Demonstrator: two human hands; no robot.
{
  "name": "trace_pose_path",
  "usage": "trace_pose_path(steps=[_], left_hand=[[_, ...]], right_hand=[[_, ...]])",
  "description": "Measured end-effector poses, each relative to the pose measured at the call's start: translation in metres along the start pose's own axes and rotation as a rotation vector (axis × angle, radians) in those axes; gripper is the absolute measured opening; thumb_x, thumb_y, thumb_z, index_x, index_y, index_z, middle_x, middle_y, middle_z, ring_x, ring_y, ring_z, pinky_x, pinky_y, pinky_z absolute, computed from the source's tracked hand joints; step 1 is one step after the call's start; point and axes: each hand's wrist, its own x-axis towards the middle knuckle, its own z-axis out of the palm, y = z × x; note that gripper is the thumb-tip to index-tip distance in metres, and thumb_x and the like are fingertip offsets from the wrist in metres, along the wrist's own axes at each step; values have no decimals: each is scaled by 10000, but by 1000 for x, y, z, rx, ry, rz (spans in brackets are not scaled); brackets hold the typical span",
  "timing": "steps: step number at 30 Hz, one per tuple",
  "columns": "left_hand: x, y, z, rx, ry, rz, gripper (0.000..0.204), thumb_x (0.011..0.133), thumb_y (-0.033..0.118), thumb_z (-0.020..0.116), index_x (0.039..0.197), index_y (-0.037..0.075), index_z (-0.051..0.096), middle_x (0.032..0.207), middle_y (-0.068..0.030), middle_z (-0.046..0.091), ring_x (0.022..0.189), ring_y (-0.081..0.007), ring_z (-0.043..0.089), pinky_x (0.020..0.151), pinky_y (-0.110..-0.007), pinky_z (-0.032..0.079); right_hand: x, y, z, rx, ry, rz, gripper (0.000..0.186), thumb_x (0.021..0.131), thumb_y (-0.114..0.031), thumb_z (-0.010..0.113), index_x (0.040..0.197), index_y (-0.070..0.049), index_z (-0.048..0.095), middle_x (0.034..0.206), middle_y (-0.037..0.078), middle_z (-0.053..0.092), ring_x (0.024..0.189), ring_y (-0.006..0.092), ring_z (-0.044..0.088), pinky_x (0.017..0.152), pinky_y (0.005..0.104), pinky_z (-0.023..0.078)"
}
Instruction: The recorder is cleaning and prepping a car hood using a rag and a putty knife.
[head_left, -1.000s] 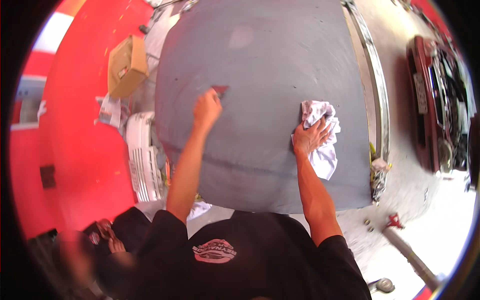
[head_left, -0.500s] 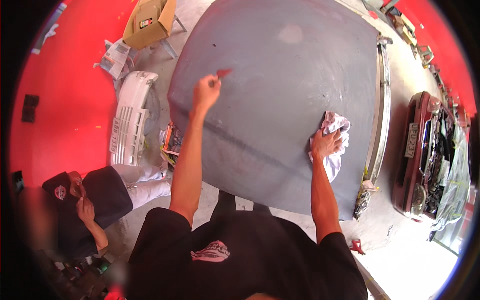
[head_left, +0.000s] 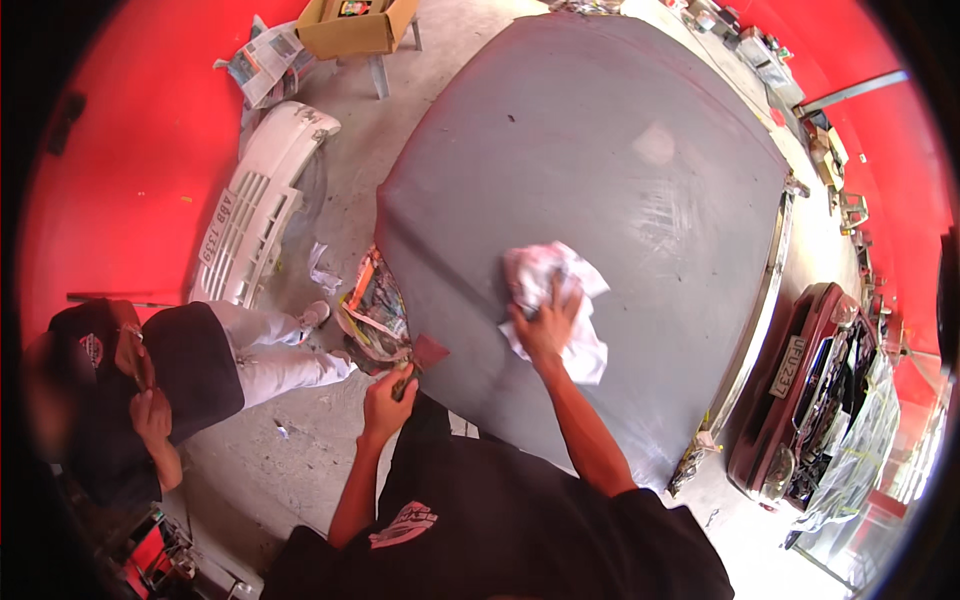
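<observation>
A large grey car hood (head_left: 590, 150) lies in front of me, with dull patches and pale smears on its surface. My right hand (head_left: 549, 322) holds a crumpled white and pink cloth (head_left: 583, 352) against the middle of the near half. Its fingers bend over the fabric, and the cloth's underside is hidden. Down by the hood's near left edge, my left hand (head_left: 388, 402) is closed around the handle of a putty knife (head_left: 431, 352). The reddish blade points up and away from me, close to the hood's edge.
On the left a person (head_left: 190, 365) in a dark shirt stands with hands together. A white bumper (head_left: 262, 205) and a cardboard box (head_left: 355, 30) on a stand are beyond. Plastic-wrapped parts (head_left: 378, 310) border the hood. A dark red car front (head_left: 795, 395) sits right.
My right hand has slid the cloth leftward across the hood. My left hand has come back from over the hood to its near left edge, still with the putty knife. The view has shifted.
</observation>
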Motion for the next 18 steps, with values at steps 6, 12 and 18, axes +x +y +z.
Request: trace_pose_path(steps=[6,12,18], left_hand=[[0,-33,-12,-197,220,-76,274,871,37,685,1135,-28,652,960,-136,699,918,-151,662,808,-293,518],[18,-49,-45,-265,269,-237,255,885,11,665,1133,-47,638,1029,-137,704,904,-149,656,775,-293,522],[5,-66,-62,-272,262,-350,261,906,10,629,1155,-69,615,1086,-161,688,1000,-162,629,825,-294,505]], right_hand=[[131,-151,34,114,-122,-606,496,715,-399,774,1114,-116,691,1518,63,387,1462,356,217,1202,514,164],[262,-197,79,14,-84,-792,638,676,-416,782,1234,-145,634,1426,48,500,1388,309,356,1179,462,246],[320,-99,38,109,206,-281,618,731,-345,732,1270,-74,598,1468,81,455,1379,382,350,1155,475,281]])
